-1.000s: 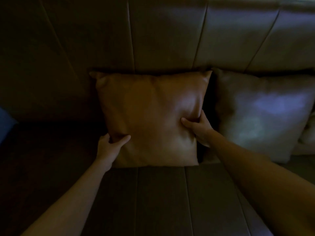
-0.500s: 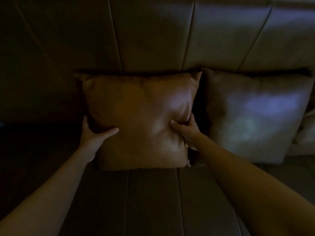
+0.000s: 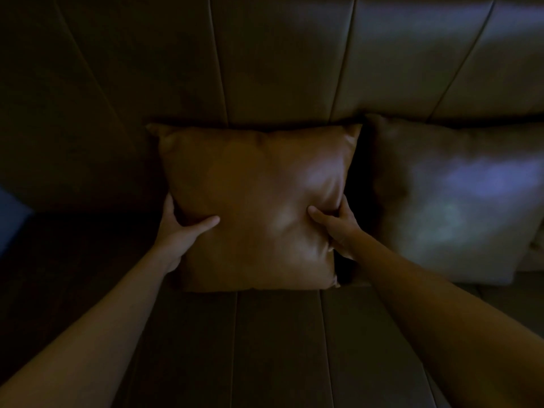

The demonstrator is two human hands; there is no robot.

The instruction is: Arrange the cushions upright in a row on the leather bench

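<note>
A tan leather cushion (image 3: 253,201) stands upright against the backrest of the dark leather bench (image 3: 279,348), in the middle of the view. My left hand (image 3: 179,228) grips its left edge, thumb on the front face. My right hand (image 3: 335,225) grips its right edge the same way, fingers tucked behind. A pale grey cushion (image 3: 453,201) stands upright just to the right, with a narrow dark gap between the two. The scene is very dim.
The padded backrest (image 3: 279,60) with vertical seams rises behind the cushions. Another pale cushion's edge (image 3: 537,245) shows at the far right. A bluish patch (image 3: 11,219) lies at the left edge beyond the bench's dark left part.
My left hand slid up from the tan cushion's lower left corner to its left edge. The cushion stays gripped by both hands; it shifts in the frame as the view moves.
</note>
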